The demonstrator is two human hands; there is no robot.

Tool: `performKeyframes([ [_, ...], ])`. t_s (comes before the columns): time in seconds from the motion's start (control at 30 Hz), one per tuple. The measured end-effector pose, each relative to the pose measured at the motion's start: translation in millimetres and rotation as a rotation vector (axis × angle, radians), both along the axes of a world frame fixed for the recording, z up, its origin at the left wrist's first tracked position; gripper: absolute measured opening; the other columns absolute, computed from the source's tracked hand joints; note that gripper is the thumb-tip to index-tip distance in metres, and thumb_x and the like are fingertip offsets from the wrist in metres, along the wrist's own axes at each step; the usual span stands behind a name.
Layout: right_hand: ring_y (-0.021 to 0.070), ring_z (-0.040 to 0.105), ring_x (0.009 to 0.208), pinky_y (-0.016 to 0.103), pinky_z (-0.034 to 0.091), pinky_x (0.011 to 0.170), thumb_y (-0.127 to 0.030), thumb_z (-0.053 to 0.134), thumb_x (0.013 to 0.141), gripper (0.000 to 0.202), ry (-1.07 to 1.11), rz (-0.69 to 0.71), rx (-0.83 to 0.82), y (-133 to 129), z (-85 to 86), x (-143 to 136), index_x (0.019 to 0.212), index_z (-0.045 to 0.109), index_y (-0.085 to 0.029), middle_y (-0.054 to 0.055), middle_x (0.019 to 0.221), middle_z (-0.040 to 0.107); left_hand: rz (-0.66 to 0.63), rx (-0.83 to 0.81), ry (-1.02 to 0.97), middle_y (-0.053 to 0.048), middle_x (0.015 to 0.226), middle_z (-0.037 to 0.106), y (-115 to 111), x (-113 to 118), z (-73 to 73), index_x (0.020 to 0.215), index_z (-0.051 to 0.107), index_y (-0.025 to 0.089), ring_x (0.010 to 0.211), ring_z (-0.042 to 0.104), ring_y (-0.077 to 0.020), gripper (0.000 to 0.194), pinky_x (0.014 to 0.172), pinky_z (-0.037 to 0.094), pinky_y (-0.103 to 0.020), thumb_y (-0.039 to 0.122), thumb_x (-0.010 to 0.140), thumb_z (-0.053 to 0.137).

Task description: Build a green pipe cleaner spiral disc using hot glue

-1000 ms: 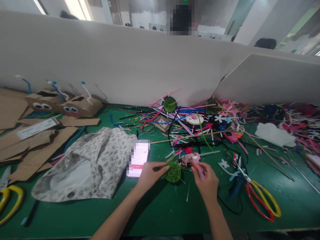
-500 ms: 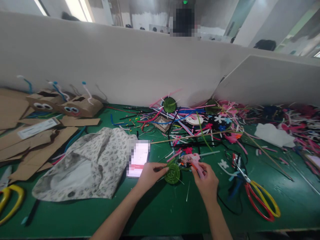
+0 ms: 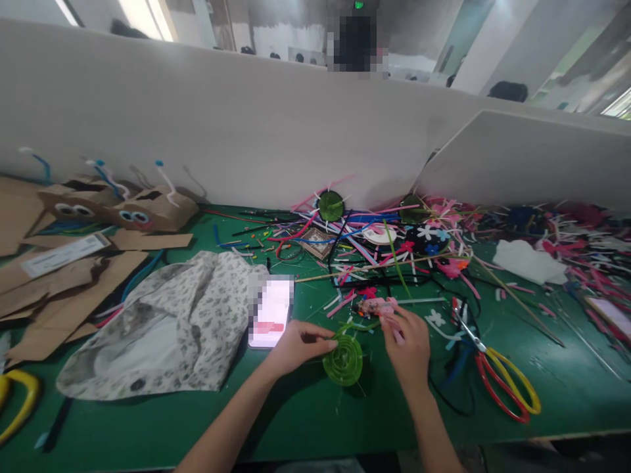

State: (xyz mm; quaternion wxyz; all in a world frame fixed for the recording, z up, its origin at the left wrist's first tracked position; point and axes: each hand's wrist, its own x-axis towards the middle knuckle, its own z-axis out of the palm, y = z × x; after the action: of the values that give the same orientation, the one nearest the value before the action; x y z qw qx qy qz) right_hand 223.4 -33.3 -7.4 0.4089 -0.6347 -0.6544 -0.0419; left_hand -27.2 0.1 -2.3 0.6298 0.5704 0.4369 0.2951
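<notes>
Green coil (image 3: 344, 360) shifted nearer, left hand (image 3: 294, 348) pinching rim.

A round green coil (image 3: 343, 359), wound in concentric rings, shows its ringed face, with strips at its far edge. Beyond it, slightly right, a pink tool (image 3: 384, 306), seemingly a glue gun, points left.
</notes>
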Motion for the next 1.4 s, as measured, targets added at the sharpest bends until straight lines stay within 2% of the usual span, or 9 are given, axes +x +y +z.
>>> performKeyframes([
  [0.23,0.0189,0.058,0.107,0.041,0.042,0.098,-0.030,0.059,0.091,0.011,0.037,0.515,-0.261,16.4,56.6,-8.8,0.092,0.070,-0.031,0.000,0.109,0.066,-0.087,-0.079,-0.076,0.001,0.056,0.059,-1.9,-2.1,5.8,0.086,0.077,0.012,0.050,0.044,-0.0078,0.030,0.051,0.033,-0.021,0.037,0.069,0.079],
  [0.37,0.0197,0.052,0.112,0.039,0.042,0.095,-0.027,0.062,0.089,0.009,0.008,0.659,-0.387,26.8,79.1,-12.8,0.090,0.071,-0.030,0.002,0.113,0.063,-0.096,-0.097,-0.088,0.001,0.056,0.058,-2.1,-2.4,6.2,0.085,0.077,0.011,0.051,0.044,-0.0079,0.028,0.051,0.033,-0.022,0.035,0.069,0.079],
  [0.6,0.0193,0.050,0.113,0.039,0.038,0.097,-0.021,0.062,0.089,0.010,-0.122,0.727,-0.412,32.8,87.8,-17.8,0.085,0.069,-0.027,0.002,0.114,0.062,-0.076,-0.085,-0.112,0.004,0.055,0.053,-0.1,-2.3,6.7,0.094,0.076,0.011,0.052,0.042,-0.0075,0.033,0.053,0.032,-0.021,0.035,0.072,0.077],
  [0.8,0.0201,0.050,0.116,0.041,0.039,0.100,-0.021,0.057,0.091,0.015,-0.029,0.753,-0.465,35.9,80.4,-11.9,0.090,0.070,-0.027,0.003,0.117,0.062,-0.085,-0.080,-0.144,0.005,0.056,0.049,2.0,-0.4,4.5,0.102,0.074,0.012,0.052,0.039,-0.0068,0.038,0.052,0.029,-0.021,0.037,0.072,0.077],
  [0.87,0.0220,0.051,0.117,0.044,0.038,0.102,-0.025,0.058,0.090,0.014,0.128,0.716,-0.497,36.3,75.9,-9.0,0.094,0.071,-0.028,0.005,0.118,0.062,-0.072,-0.077,-0.144,0.005,0.055,0.048,2.1,0.0,3.4,0.100,0.075,0.012,0.051,0.038,-0.0069,0.038,0.051,0.028,-0.021,0.037,0.072,0.077],
  [1.03,0.0246,0.064,0.101,0.040,0.051,0.088,-0.045,0.064,0.084,0.030,0.744,0.360,-0.498,11.6,56.2,-15.8,0.103,0.067,-0.023,0.009,0.108,0.068,0.057,-0.063,-0.130,0.003,0.056,0.052,2.2,0.2,3.8,0.102,0.075,0.013,0.052,0.043,-0.0083,0.040,0.051,0.032,-0.021,0.039,0.072,0.077],
  [1.13,0.0254,0.069,0.087,0.037,0.057,0.073,-0.055,0.060,0.083,0.042,0.906,0.277,-0.535,-17.4,41.7,-37.0,0.101,0.067,-0.018,0.012,0.094,0.072,0.179,-0.031,-0.123,0.002,0.058,0.056,1.4,2.9,6.2,0.102,0.075,0.013,0.054,0.046,-0.0090,0.041,0.053,0.037,-0.021,0.039,0.070,0.077],
  [1.23,0.0265,0.069,0.089,0.037,0.058,0.075,-0.057,0.067,0.077,0.047,1.072,0.200,-0.542,-36.6,34.2,-60.1,0.103,0.067,-0.017,0.012,0.096,0.072,0.247,0.015,-0.101,0.000,0.062,0.060,-1.3,8.0,10.1,0.103,0.075,0.013,0.056,0.048,-0.0096,0.040,0.054,0.039,-0.021,0.038,0.072,0.075],
  [1.4,0.0253,0.069,0.087,0.036,0.057,0.078,-0.049,0.079,0.067,0.039,1.183,0.076,-0.576,-31.4,40.0,-65.1,0.089,0.072,-0.018,0.008,0.087,0.073,0.286,0.164,0.008,-0.004,0.067,0.069,-8.8,12.8,19.4,0.099,0.077,0.014,0.056,0.055,-0.0121,0.033,0.052,0.044,-0.021,0.034,0.074,0.073],
])
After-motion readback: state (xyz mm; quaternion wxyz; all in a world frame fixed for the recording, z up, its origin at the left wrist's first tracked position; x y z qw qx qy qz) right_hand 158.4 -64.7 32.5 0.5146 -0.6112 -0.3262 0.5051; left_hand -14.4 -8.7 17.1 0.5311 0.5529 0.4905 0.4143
